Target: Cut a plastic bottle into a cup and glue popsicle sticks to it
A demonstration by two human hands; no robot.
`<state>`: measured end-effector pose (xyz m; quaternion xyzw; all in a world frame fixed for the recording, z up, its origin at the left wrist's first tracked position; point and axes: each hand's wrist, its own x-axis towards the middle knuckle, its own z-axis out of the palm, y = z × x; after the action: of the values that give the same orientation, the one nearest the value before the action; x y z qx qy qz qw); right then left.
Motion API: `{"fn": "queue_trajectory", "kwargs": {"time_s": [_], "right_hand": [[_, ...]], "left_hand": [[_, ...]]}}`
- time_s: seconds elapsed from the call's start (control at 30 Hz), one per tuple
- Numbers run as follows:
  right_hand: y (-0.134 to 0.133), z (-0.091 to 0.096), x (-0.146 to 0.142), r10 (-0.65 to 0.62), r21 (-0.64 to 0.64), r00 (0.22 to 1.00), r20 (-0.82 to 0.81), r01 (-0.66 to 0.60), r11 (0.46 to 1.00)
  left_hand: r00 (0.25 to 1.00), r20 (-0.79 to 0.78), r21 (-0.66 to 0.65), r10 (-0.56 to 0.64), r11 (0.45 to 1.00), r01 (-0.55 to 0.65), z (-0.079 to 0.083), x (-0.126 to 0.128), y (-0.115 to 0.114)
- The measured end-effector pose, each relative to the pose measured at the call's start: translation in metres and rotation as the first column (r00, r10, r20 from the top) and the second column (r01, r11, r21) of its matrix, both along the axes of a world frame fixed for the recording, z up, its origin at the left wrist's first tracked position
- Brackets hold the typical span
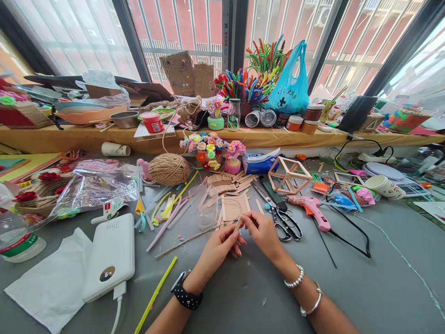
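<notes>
Both hands meet over the grey table and pinch one thin wooden craft stick [238, 225] between them. My left hand [219, 248] has its fingers curled on the stick's lower end; a black watch sits on that wrist. My right hand [263, 232] grips the stick from the right, with bead bracelets on its wrist. Just beyond the fingers lies a flat panel of glued sticks [233, 208], with more loose sticks [222, 183] behind it.
Scissors [281, 218] and a pink glue gun [313, 209] lie right of my hands. A white power bank [110, 255] and tissue [55, 283] lie at left. A twine ball [169, 169], wooden frame cube [289, 175], paper flowers [208, 148] and a cluttered shelf [69, 137] stand behind.
</notes>
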<state>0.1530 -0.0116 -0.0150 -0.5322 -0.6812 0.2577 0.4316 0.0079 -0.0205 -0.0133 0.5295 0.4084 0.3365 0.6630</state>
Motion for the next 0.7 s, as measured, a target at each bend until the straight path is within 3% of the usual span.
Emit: {"fn": "queue_trajectory", "kwargs": {"time_s": [0.3, 0.5, 0.7], "right_hand": [[0.002, -0.004, 0.002, -0.080, 0.207, 0.968, 0.238, 0.030, 0.978], [0.006, -0.004, 0.008, -0.141, 0.304, 0.844, 0.517, -0.027, 0.952], [0.008, 0.002, 0.026, 0.057, 0.197, 0.809, 0.585, -0.210, 0.958]], "left_hand": [[1.000, 0.001, -0.068, -0.021, 0.997, 0.021, -0.003, -0.002, 0.001], [1.000, -0.002, -0.099, -0.004, 0.995, 0.004, -0.004, -0.007, 0.005], [0.999, 0.044, -0.124, 0.032, 0.992, -0.026, -0.001, -0.008, 0.005]]}}
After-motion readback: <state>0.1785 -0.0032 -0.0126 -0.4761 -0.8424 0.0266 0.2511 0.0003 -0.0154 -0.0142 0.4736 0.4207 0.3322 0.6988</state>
